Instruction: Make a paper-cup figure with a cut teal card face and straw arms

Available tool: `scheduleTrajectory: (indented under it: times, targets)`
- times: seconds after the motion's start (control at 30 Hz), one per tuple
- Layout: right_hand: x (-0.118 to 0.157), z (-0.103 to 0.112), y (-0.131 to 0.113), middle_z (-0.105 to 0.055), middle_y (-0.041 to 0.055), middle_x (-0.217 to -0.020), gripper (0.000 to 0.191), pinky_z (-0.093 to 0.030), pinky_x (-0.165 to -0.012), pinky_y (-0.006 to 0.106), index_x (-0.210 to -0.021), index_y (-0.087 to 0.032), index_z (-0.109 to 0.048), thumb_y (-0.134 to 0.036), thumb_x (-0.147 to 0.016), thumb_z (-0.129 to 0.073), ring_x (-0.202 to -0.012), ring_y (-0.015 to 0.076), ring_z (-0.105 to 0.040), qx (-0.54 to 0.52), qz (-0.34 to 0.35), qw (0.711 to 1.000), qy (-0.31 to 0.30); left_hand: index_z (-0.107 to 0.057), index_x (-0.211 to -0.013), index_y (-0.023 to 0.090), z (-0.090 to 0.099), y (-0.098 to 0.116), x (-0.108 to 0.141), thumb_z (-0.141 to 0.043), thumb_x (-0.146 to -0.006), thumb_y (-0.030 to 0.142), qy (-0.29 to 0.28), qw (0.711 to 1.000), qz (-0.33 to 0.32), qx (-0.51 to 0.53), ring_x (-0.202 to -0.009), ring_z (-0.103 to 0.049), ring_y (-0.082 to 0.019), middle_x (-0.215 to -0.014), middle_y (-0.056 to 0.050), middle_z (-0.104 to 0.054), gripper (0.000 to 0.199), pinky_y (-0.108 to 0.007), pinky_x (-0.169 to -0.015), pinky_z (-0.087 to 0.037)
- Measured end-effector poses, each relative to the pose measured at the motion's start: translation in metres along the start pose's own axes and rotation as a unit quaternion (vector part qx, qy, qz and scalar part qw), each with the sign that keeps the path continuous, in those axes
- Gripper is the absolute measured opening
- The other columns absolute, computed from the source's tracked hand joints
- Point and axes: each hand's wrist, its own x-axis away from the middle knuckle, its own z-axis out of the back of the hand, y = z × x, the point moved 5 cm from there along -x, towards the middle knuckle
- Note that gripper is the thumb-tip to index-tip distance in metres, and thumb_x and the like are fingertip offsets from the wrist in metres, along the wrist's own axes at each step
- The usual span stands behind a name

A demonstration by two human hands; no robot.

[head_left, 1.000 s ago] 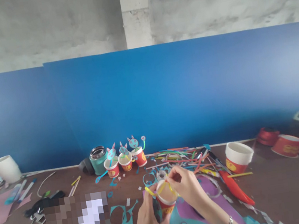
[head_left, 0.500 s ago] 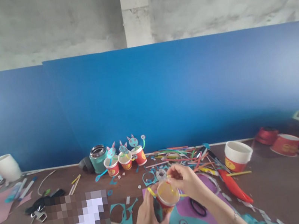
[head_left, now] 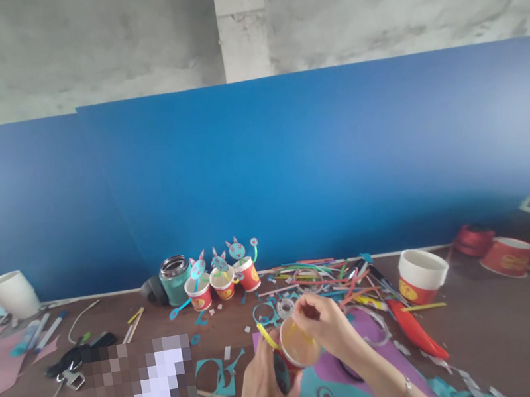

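Observation:
My left hand [head_left: 263, 386] is wrapped round a red paper cup [head_left: 299, 346], its pale inside tilted toward me. A yellow straw piece [head_left: 267, 336] sticks out past the cup's left rim, and more yellow shows inside. My right hand [head_left: 320, 320] is closed in a pinch at the cup's upper right rim; what its fingertips hold is hidden. Beneath both hands lie a purple sheet [head_left: 361, 331] and a turquoise paper piece [head_left: 348, 390] with a drawn round shape.
Small cups with turquoise animal faces [head_left: 236, 250] stand beside a teal thermos [head_left: 176, 283] at the back. Colourful pipe cleaners or straws [head_left: 307, 275] are heaped behind my hands. Rightward are stacked paper cups [head_left: 422, 274] and a red packet [head_left: 417, 330]; cut turquoise paper [head_left: 215, 375] lies left.
The yellow straw piece at the cup's left now reaches higher. My right hand has shifted slightly left and pinches at the rim; the yellow end right of the cup no longer shows.

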Motion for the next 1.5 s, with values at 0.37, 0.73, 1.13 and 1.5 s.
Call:
scheduleTrajectory:
  times: [0.37, 0.73, 1.13, 1.5]
  targets:
    - [0.004, 0.006, -0.006, -0.067, 0.0023, -0.065, 0.023, -0.046, -0.058, 0.025, -0.080, -0.014, -0.070, -0.033, -0.069, -0.069, -0.060, 0.0146, -0.060, -0.129, -0.045, 0.980, -0.143, -0.043, -0.125, 0.018, 0.011, 0.008, -0.009, -0.062, -0.071, 0.015, -0.054, 0.969, 0.070, 0.229, -0.107, -0.059, -0.022, -0.119, -0.010, -0.061, 0.058, -0.033, -0.092, -0.049]
    - [0.007, 0.012, -0.008, -0.071, 0.0021, -0.064, 0.022, -0.049, -0.060, 0.025, -0.075, -0.016, -0.072, -0.031, -0.060, -0.077, -0.057, 0.0141, -0.063, -0.208, -0.100, 0.954, -0.189, -0.046, -0.124, 0.018, 0.007, 0.011, -0.005, -0.066, -0.074, 0.024, -0.070, 0.959, 0.081, 0.264, -0.107, -0.060, -0.024, -0.116, -0.011, -0.062, 0.054, -0.036, -0.092, -0.050]
    - [0.005, 0.006, -0.017, -0.069, 0.0044, -0.073, 0.021, -0.045, -0.060, 0.024, -0.079, -0.016, -0.071, -0.034, -0.076, -0.060, -0.066, 0.0169, -0.059, 0.006, 0.016, 1.000, -0.010, -0.040, -0.123, 0.016, 0.023, -0.001, -0.010, -0.055, -0.075, 0.014, 0.126, 0.991, 0.031, -0.042, -0.101, -0.061, -0.025, -0.114, -0.015, -0.057, 0.050, -0.036, -0.078, -0.055]
    - [0.016, -0.007, -0.021, -0.066, 0.0035, -0.072, 0.021, -0.042, -0.055, 0.023, -0.075, -0.017, -0.070, -0.028, -0.077, -0.052, -0.063, 0.0166, -0.058, -0.008, 0.009, 0.999, 0.049, -0.038, -0.128, 0.017, 0.025, 0.020, -0.006, -0.046, -0.082, 0.013, 0.114, 0.982, -0.045, -0.146, -0.088, -0.067, -0.020, -0.112, -0.014, -0.058, 0.047, -0.025, -0.064, -0.056]
